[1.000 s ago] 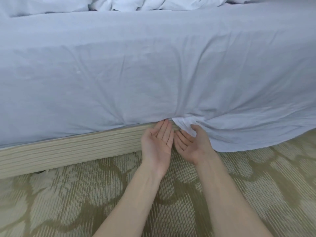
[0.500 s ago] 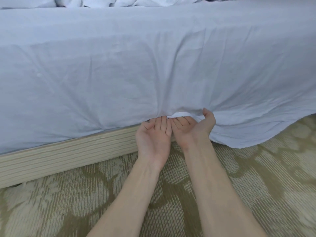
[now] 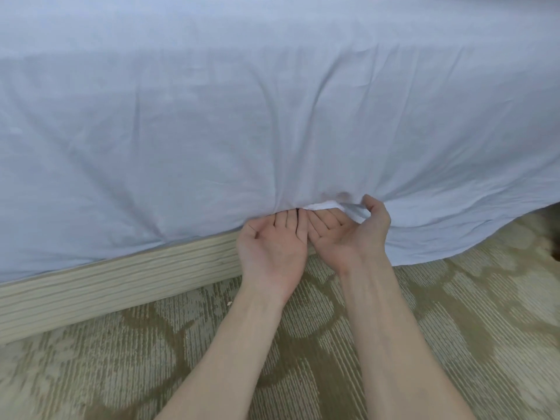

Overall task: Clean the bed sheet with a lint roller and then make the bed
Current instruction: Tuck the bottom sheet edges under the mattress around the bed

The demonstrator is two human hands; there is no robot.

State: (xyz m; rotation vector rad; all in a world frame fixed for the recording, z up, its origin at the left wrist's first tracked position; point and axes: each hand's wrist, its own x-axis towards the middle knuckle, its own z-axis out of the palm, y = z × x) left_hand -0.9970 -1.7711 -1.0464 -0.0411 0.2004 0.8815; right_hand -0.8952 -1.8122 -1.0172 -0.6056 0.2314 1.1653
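Two bare forearms reach forward over a patterned tan carpet, which lies open on either side of them. The left hand and right hand sit palm up, close side by side, at the lower edge of the bed sheet. The left hand's fingers are straight and together, their tips hidden beneath the sheet's hem. The right hand's fingers also run under the hem, while its thumb curls up and over a bunched white fold, pinching it.

Left of the hands, the pale blue sheet ends in a taut line along the top of the ribbed, pale wood bed base, which stands bare down to the carpet. Right of the hands the sheet hangs loose, a slack flap covering the base and dropping to the carpet. Creases fan upward from the hands across the side of the bed. Beyond, the sheet lies broad and fairly smooth over the top, running out of frame on both sides.
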